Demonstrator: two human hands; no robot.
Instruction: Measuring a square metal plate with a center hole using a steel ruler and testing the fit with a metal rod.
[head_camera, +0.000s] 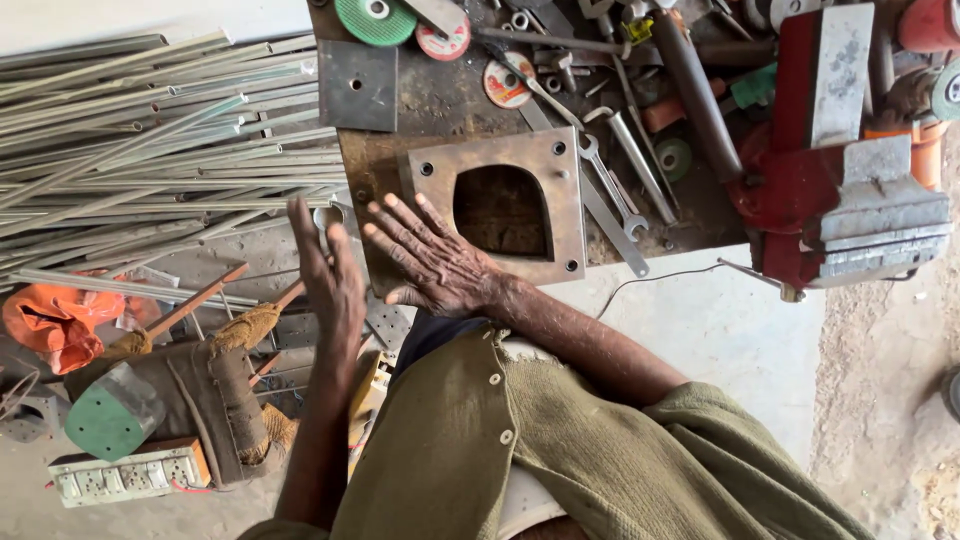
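My right hand (432, 265) lies flat, palm down and fingers spread, on the near edge of a rusty workbench (440, 100). It touches the left side of a thick steel plate (510, 150) that has an arch-shaped cutout and a hole in each corner. My left hand (330, 280) is held edge-on just left of it, fingers straight and apart, over the bench's corner. Neither hand holds anything. A small round metal piece (326, 214) shows by the left fingertips; what it is cannot be made out.
Spanners (612, 175), cutting discs (376, 18) and a square steel plate (357, 85) crowd the bench. A red vise (835, 190) stands at right. Thin metal rods (150, 130) are piled at left. An orange bag (55, 322) and a power strip (125, 475) lie on the floor.
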